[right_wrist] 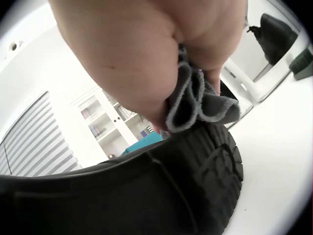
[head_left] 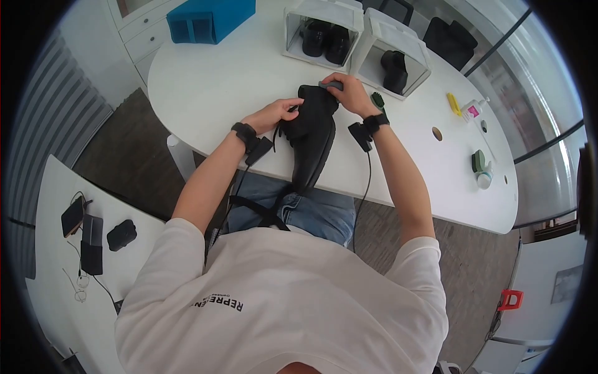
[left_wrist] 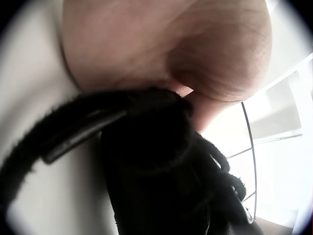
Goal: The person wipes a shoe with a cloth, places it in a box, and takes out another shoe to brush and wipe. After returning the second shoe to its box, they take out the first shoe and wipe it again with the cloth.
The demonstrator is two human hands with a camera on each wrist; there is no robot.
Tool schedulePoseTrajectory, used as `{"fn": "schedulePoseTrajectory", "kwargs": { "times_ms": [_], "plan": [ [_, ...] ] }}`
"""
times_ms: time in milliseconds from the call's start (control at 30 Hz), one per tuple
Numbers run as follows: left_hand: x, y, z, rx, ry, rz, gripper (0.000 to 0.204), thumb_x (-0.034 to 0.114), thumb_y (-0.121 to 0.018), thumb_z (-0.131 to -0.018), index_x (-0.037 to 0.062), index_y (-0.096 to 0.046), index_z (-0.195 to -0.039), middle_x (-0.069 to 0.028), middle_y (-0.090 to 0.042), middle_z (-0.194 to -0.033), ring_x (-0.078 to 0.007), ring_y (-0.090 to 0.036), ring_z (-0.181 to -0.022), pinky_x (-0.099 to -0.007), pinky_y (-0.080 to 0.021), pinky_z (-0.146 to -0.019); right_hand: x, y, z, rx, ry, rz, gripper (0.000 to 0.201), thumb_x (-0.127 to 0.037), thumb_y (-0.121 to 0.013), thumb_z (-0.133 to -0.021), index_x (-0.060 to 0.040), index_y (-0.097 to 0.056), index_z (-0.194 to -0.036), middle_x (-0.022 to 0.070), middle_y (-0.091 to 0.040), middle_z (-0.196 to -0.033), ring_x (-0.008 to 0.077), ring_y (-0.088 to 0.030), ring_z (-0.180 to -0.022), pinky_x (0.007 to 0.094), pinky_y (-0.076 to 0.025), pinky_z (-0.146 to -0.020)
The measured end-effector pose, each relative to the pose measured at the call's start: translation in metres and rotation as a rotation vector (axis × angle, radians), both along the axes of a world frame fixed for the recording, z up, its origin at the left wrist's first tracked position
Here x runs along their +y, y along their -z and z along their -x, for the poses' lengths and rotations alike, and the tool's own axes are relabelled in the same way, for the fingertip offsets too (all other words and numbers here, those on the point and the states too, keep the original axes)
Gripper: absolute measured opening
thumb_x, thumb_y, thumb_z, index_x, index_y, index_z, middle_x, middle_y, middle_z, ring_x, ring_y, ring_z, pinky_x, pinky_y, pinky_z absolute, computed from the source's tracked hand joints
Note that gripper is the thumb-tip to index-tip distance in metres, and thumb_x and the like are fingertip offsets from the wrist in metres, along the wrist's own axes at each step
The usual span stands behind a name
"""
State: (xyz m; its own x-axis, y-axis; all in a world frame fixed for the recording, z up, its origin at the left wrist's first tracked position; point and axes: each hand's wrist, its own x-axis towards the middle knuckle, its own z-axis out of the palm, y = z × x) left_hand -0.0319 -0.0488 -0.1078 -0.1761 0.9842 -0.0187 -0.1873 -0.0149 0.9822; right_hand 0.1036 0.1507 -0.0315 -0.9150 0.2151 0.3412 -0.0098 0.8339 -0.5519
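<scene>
A black shoe (head_left: 314,134) lies on the white table (head_left: 218,81), its long end toward the person. The left hand (head_left: 274,115) is at the shoe's left edge; in the left wrist view that hand (left_wrist: 166,44) has its fingers partly hidden behind the shoe's black upper (left_wrist: 151,161) and laces (left_wrist: 230,176). The right hand (head_left: 350,95) pinches a grey cloth (head_left: 330,85) at the shoe's far end. In the right wrist view the right hand (right_wrist: 151,49) holds the bunched cloth (right_wrist: 195,100) against the ridged sole edge (right_wrist: 217,166).
Two clear-fronted boxes (head_left: 363,45) with black shoes stand at the back, a blue case (head_left: 212,22) at back left. A green brush (head_left: 377,100) lies right of the right hand; a yellow item (head_left: 453,104) and bottles (head_left: 473,110) are farther right.
</scene>
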Motion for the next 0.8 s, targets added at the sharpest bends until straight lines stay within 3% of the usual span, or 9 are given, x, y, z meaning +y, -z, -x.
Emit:
{"fn": "schedulePoseTrajectory", "kwargs": {
  "times_ms": [100, 233, 300, 367, 433, 533, 700, 767, 800],
  "plan": [
    [0.000, 0.000, 0.002, 0.003, 0.035, -0.005, 0.048, 0.004, -0.047, -0.096, -0.0048, -0.034, -0.142, -0.0079, -0.055, -0.130, -0.0128, -0.052, -0.116, -0.0257, -0.037, -0.103, -0.015, -0.009, -0.025, 0.071, 0.000, -0.005, 0.019, -0.003, -0.063, -0.082, -0.0041, -0.067, -0.100, 0.0122, -0.069, -0.089, 0.0229, -0.067, -0.084, 0.0305, -0.051, -0.078],
    [-0.005, -0.008, -0.004, 0.007, 0.022, 0.011, 0.051, 0.007, -0.052, -0.094, -0.0055, -0.035, -0.141, -0.0088, -0.054, -0.129, -0.0134, -0.051, -0.116, -0.0263, -0.036, -0.103, -0.031, -0.037, -0.056, -0.212, 0.040, 0.226, 0.018, -0.003, -0.061, -0.082, -0.0036, -0.068, -0.098, 0.0094, -0.069, -0.083, 0.0163, -0.064, -0.078, 0.0290, -0.050, -0.073],
    [-0.008, -0.015, -0.007, -0.011, 0.022, -0.033, 0.043, 0.007, -0.051, -0.094, -0.0049, -0.045, -0.135, -0.0067, -0.058, -0.123, -0.0126, -0.053, -0.112, -0.0252, -0.037, -0.101, -0.015, -0.035, -0.067, -0.220, -0.232, 0.263, 0.016, -0.007, -0.063, -0.083, -0.0024, -0.068, -0.097, 0.0023, -0.066, -0.081, 0.0073, -0.058, -0.076, 0.0229, -0.047, -0.072],
    [-0.013, -0.022, -0.010, -0.043, -0.012, -0.014, 0.039, 0.008, -0.052, -0.094, -0.0043, -0.049, -0.131, -0.0056, -0.061, -0.119, -0.0120, -0.054, -0.110, -0.0247, -0.038, -0.099, 0.005, -0.029, -0.079, -0.259, -0.226, 0.306, 0.016, -0.013, -0.063, -0.084, -0.0016, -0.067, -0.095, 0.0018, -0.066, -0.083, 0.0075, -0.058, -0.079, 0.0234, -0.046, -0.075],
    [-0.017, -0.038, -0.011, -0.078, -0.046, 0.004, 0.035, 0.009, -0.052, -0.094, -0.0037, -0.054, -0.127, -0.0045, -0.063, -0.116, -0.0114, -0.056, -0.107, -0.0243, -0.039, -0.098, 0.026, -0.021, -0.093, -0.169, 0.014, 0.279, 0.018, -0.016, -0.059, -0.088, -0.0011, -0.066, -0.093, 0.0022, -0.066, -0.084, 0.0086, -0.058, -0.084, 0.0239, -0.045, -0.079],
    [-0.029, -0.072, -0.008, 0.006, -0.149, 0.017, 0.030, 0.013, -0.054, -0.094, -0.0025, -0.060, -0.119, -0.0042, -0.065, -0.112, -0.0114, -0.058, -0.103, -0.0248, -0.042, -0.094, 0.050, -0.014, -0.115, 0.056, 0.183, 0.471, 0.022, -0.020, -0.058, -0.089, -0.0010, -0.068, -0.093, 0.0017, -0.066, -0.086, 0.0094, -0.058, -0.080, 0.0235, -0.045, -0.074],
    [-0.034, -0.120, 0.006, -0.248, -0.308, -0.129, 0.027, 0.018, -0.056, -0.094, -0.0012, -0.062, -0.113, -0.0055, -0.066, -0.107, -0.0136, -0.062, -0.096, -0.0262, -0.045, -0.090, 0.123, 0.030, -0.142, 0.348, 0.338, 0.775, 0.024, -0.018, -0.060, -0.089, 0.0019, -0.069, -0.096, 0.0035, -0.067, -0.090, 0.0107, -0.060, -0.080, 0.0228, -0.046, -0.073],
    [-0.033, -0.132, 0.011, -0.278, -0.272, -0.208, 0.027, 0.020, -0.052, -0.096, -0.0016, -0.060, -0.111, -0.0085, -0.065, -0.108, -0.0171, -0.061, -0.099, -0.0281, -0.044, -0.091, 0.130, 0.043, -0.155, 0.476, 0.556, 0.976, 0.024, -0.018, -0.061, -0.088, 0.0023, -0.069, -0.099, 0.0041, -0.068, -0.091, 0.0110, -0.061, -0.080, 0.0218, -0.046, -0.070],
    [-0.031, -0.136, 0.014, -0.398, -0.134, -0.200, 0.030, 0.021, -0.050, -0.096, -0.0040, -0.058, -0.110, -0.0111, -0.064, -0.109, -0.0196, -0.060, -0.101, -0.0292, -0.043, -0.094, 0.139, 0.055, -0.160, 0.492, 0.601, 0.971, 0.024, -0.018, -0.061, -0.088, 0.0016, -0.069, -0.099, 0.0043, -0.068, -0.091, 0.0108, -0.062, -0.080, 0.0214, -0.047, -0.069]
  ]
}}
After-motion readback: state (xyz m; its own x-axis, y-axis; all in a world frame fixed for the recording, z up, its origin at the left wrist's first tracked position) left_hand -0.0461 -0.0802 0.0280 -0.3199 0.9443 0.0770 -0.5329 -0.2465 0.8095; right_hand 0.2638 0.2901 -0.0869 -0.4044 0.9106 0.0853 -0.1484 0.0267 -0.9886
